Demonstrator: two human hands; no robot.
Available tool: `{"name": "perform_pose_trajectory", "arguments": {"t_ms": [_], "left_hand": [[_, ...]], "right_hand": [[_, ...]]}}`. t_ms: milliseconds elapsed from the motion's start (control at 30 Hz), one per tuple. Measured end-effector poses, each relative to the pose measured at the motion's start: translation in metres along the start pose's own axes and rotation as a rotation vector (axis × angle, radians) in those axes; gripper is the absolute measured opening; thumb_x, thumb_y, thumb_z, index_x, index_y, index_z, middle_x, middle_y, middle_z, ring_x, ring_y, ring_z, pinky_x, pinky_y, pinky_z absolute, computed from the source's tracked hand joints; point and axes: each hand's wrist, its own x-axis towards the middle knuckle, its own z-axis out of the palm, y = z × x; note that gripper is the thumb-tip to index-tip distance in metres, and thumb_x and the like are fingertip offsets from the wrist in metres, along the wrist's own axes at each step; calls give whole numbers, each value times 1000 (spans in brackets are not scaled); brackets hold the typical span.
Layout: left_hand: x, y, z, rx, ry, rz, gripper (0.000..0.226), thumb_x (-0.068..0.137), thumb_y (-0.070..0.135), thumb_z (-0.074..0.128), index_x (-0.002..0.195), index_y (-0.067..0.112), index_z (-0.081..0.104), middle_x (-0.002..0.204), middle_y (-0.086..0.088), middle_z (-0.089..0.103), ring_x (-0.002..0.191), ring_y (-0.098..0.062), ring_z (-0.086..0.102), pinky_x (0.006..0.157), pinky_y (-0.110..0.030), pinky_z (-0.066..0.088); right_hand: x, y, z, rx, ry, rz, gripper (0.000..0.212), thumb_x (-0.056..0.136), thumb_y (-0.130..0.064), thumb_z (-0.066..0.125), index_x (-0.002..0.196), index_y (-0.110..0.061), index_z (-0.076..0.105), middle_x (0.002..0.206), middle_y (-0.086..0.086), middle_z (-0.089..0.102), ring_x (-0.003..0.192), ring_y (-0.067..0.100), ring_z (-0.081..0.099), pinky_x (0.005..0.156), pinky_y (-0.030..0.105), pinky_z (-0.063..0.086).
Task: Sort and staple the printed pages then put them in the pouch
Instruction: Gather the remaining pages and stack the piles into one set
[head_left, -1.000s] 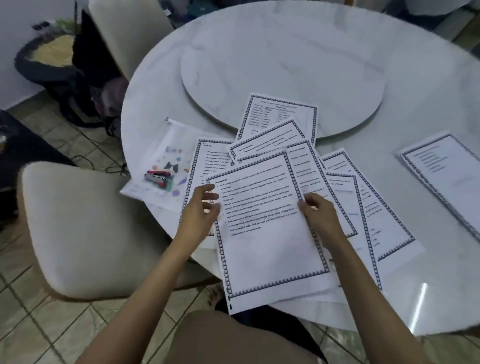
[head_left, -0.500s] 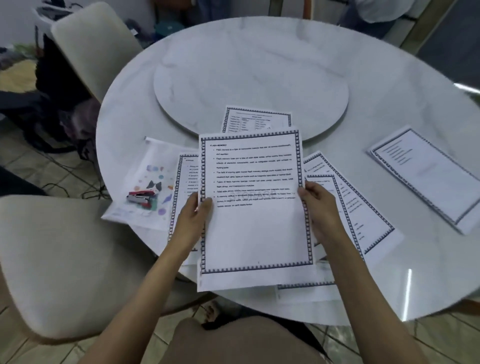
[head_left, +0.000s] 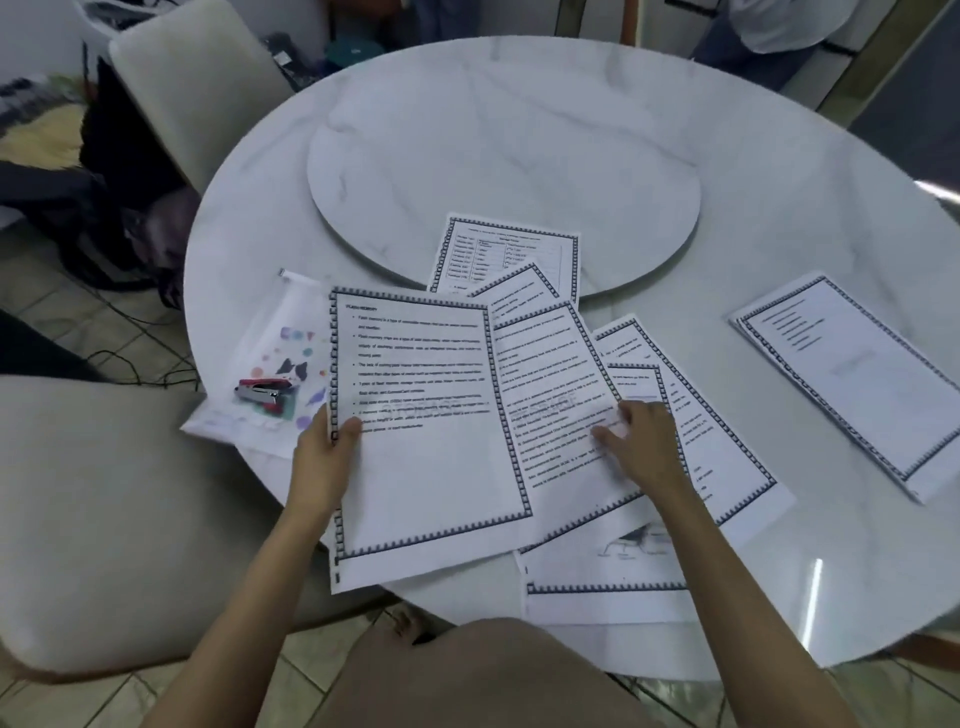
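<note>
Pouch (head_left: 283, 358) and stapler (head_left: 258, 393) lay together at the left of the frame, the stapler sitting on top of the pouch, which overhung the rim of the table (head_left: 519, 104); a careless brush there could have tipped both onto the chair. Just to their right, the left hand (head_left: 322, 460) pinched the left edge of one printed page (head_left: 426, 457), thumb on top, and that thin one-sided hold looked likely to let the sheet sag or crease. At the centre, the right hand (head_left: 644, 441) rested on the fanned pages (head_left: 550, 374) with its fingers bent; I could not tell whether it had actually caught a sheet. Several of those pages hung past the near edge of the table, so a tug on one might have dragged its neighbours off or shuffled their order. Far right, a separate stack (head_left: 852, 379) sat well apart, where it seemed least at risk.
</note>
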Motion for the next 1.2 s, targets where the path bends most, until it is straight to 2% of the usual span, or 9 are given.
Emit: {"name": "perform_pose_trajectory", "arguments": {"t_ms": [100,233,433,633,733,867,1000,1133,1200], "left_hand": [[0,-8,-9,-3,64,-49,35,96,12,46,131,7,50,130,-11,56,121,-28,51,105,-43,39],[-4,-15,-16,-13,105,-77,35,97,13,46,131,9,50,130,-9,57,121,-27,51,106,-44,39],[-9,-20,-17,-5,117,-108,35,96,10,46,131,7,50,130,-10,56,120,-27,51,104,-40,39],[-13,-25,-19,28,106,-122,36,96,10,47,131,7,51,131,-11,56,122,-28,51,103,-38,39],[-16,-25,-18,20,120,-126,35,96,10,46,130,5,50,131,-13,55,120,-26,50,96,-31,37],[-21,-23,-19,-7,141,-133,34,96,9,46,129,5,51,131,-13,55,120,-28,50,94,-31,37],[-26,-22,-21,-17,161,-133,33,96,7,46,128,4,52,129,-13,56,111,-20,51,93,-31,38],[-30,-25,-23,-32,178,-142,33,95,6,46,128,3,52,129,-14,56,117,-26,52,93,-31,38],[-32,-25,-23,-33,178,-146,33,95,6,46,128,2,52,128,-14,56,115,-25,52,92,-31,38]], "right_hand": [[-1,0,1,-117,-5,30,70,79,-38,69,133,-2,41,136,21,33,127,36,29,102,41,30],[0,-2,2,-163,2,12,76,78,-38,70,135,-2,36,136,23,31,126,37,29,102,42,31],[3,2,0,-81,1,46,88,73,-40,75,139,-3,29,140,22,25,130,35,24,104,43,31],[5,5,-1,-101,8,36,87,70,-45,75,137,-6,34,137,20,29,126,36,28,102,44,33],[8,4,-3,-120,-30,63,90,70,-46,75,139,-8,31,138,20,28,128,36,27,105,44,29],[14,-1,-8,-112,-92,105,92,68,-44,78,137,-9,30,138,20,28,129,36,28,106,45,28],[22,-1,-14,-77,-135,156,90,64,-43,81,133,-10,33,137,21,33,130,36,30,106,45,27],[27,-2,-17,-87,-172,163,77,67,-41,80,127,-9,43,137,19,36,130,35,29,107,44,26],[29,-3,-18,-91,-173,151,75,68,-39,79,128,-9,44,138,19,33,131,35,27,107,44,25]]}}
